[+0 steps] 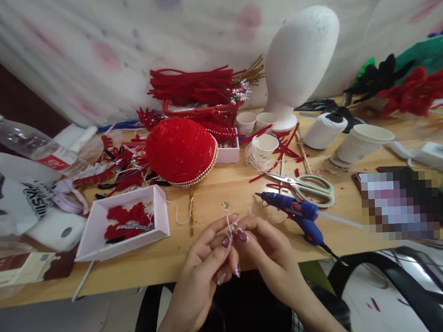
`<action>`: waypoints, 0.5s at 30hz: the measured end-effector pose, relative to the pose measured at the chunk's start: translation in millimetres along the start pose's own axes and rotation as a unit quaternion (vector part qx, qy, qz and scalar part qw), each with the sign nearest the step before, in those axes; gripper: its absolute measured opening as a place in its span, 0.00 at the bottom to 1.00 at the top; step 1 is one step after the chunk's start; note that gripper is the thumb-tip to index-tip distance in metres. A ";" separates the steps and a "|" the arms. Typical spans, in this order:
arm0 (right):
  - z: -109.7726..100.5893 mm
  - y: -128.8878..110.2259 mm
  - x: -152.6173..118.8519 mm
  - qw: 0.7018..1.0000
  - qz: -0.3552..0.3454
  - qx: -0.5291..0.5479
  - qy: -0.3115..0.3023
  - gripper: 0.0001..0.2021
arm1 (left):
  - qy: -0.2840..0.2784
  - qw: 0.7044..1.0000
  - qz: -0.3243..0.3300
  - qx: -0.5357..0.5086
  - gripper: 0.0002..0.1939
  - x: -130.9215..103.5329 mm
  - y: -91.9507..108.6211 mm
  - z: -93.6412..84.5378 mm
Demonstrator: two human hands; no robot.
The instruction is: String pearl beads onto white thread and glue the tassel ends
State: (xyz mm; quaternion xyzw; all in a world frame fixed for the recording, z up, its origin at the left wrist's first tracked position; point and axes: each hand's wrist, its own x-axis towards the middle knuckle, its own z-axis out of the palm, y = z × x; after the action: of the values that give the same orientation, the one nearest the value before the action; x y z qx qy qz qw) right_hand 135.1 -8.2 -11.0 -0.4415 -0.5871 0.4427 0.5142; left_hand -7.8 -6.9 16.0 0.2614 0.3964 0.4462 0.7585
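Observation:
My left hand (207,254) and my right hand (267,247) meet at the table's front edge, fingertips pinched together. Between them is a thin white thread (228,218), with small pale bits at the fingertips that I cannot make out clearly. Just beyond my hands lies a small shiny piece (225,205) on the wood. Farther back sits a red dome-shaped cap (180,150) with a beaded rim, and a gold stem hangs from it. To the right of my hands are a blue glue gun (289,204) and pale-green-handled scissors (303,184).
A white box (161,215) with red pieces stands left. Behind are a red basket (200,110) of red stems, paper cups (266,145), a thread spool (324,131) and a white foam head (301,59). A pixelated phone (395,205) lies right; a plastic bottle (25,138) leans left.

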 end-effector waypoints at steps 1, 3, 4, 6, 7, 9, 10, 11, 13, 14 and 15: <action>0.7 0.6 1.1 0.999 0.021 0.029 0.002 0.07 | -0.007 1.000 -0.007 0.004 0.25 -0.4 -1.7 0.0; 1.1 2.5 1.5 0.996 0.044 0.067 0.048 0.08 | -0.017 1.000 -0.016 0.012 0.24 -0.7 -3.9 -1.6; 1.0 3.4 1.5 0.993 0.047 0.075 0.072 0.08 | -0.023 0.999 -0.019 0.015 0.23 -0.5 -4.7 -2.8; 0.1 4.6 2.8 0.992 0.044 0.074 0.087 0.07 | -0.038 0.999 -0.019 0.013 0.22 0.5 -6.7 -5.1; -0.5 4.8 4.2 0.994 0.042 0.072 0.076 0.07 | -0.045 0.999 -0.018 0.009 0.22 1.4 -8.1 -5.8; -2.0 4.6 8.0 0.995 0.042 0.075 0.045 0.09 | -0.058 0.998 -0.013 -0.006 0.21 3.5 -11.1 -5.9; -2.5 4.5 9.9 0.995 0.044 0.086 0.037 0.10 | -0.062 0.998 -0.011 -0.015 0.20 4.5 -12.5 -5.3; -2.8 4.5 11.6 0.992 0.051 0.105 0.035 0.12 | -0.064 0.998 -0.010 -0.025 0.18 5.5 -13.5 -4.5; -2.7 5.0 13.7 0.982 0.085 0.168 0.025 0.12 | -0.071 0.996 -0.013 -0.044 0.14 6.9 -14.1 -2.7; -2.4 5.4 14.1 0.972 0.109 0.208 0.011 0.12 | -0.075 0.996 -0.016 -0.051 0.14 7.3 -13.5 -2.1; -2.1 5.8 14.2 0.962 0.128 0.243 -0.001 0.11 | -0.077 0.995 -0.019 -0.056 0.15 7.6 -12.5 -1.9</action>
State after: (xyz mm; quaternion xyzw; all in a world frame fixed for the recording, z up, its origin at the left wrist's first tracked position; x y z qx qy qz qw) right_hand 136.4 7.0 -13.4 -0.3746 -0.4012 0.6342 0.5445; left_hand -1.3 -6.0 2.8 0.2446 0.3163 0.4321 0.8083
